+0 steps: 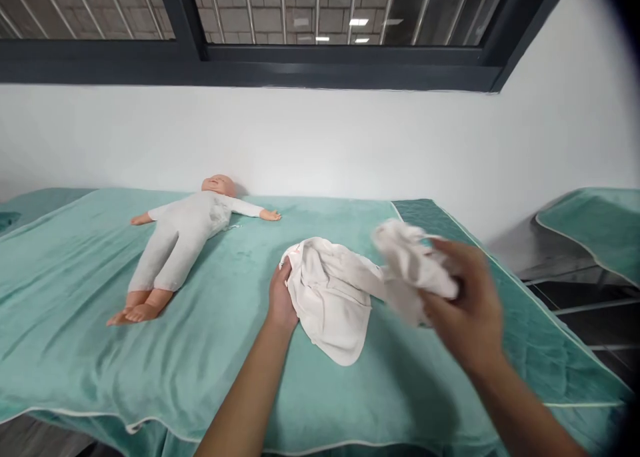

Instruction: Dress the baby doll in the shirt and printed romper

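A bunched white baby garment (333, 297) is stretched between my two hands above the green bed cover. My left hand (283, 297) grips its left end, fingers closed around the edge, and a rounded flap hangs down beside it. The other end is gathered in my right hand (467, 303), raised a little and partly blurred by motion. The garment's exact cut is hidden by its folds. Left of my hands, a baby doll (185, 223) with a white cloth body lies on its back, arms spread, head toward the wall.
The green cover (210, 370) has a pale piped edge along the front. At the back rises a white wall (310, 137) below a dark window frame (345, 67). Another green-covered surface (600, 223) stands at the right, with metal bars (595, 307) below it.
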The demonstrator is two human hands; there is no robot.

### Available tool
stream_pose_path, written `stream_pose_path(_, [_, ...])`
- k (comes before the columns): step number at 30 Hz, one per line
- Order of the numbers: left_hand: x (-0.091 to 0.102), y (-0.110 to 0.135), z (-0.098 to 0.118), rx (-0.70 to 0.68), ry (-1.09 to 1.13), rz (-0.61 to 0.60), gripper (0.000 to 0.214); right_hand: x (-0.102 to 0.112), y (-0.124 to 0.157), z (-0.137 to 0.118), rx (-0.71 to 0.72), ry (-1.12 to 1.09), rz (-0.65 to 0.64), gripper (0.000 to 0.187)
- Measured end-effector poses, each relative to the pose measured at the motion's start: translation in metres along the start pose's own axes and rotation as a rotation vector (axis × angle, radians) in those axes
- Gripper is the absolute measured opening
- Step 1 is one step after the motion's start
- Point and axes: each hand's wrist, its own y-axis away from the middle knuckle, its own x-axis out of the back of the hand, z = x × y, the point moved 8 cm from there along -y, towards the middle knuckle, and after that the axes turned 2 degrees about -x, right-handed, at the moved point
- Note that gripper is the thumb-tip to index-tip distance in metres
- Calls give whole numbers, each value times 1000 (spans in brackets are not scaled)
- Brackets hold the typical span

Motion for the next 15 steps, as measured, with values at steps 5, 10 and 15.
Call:
stream_pose_path(5, [-2,-1,0,-16,3,-9,30,66,-12,58,53,629,95,54])
stream_pose_path(10, [-1,-1,-1,-6,-40,1,38,36,35,154,-100,890,-274,48])
stream_pose_path(15, [2,2,-4,47,-56,39,48,24,59,152,-65,927,-143,51])
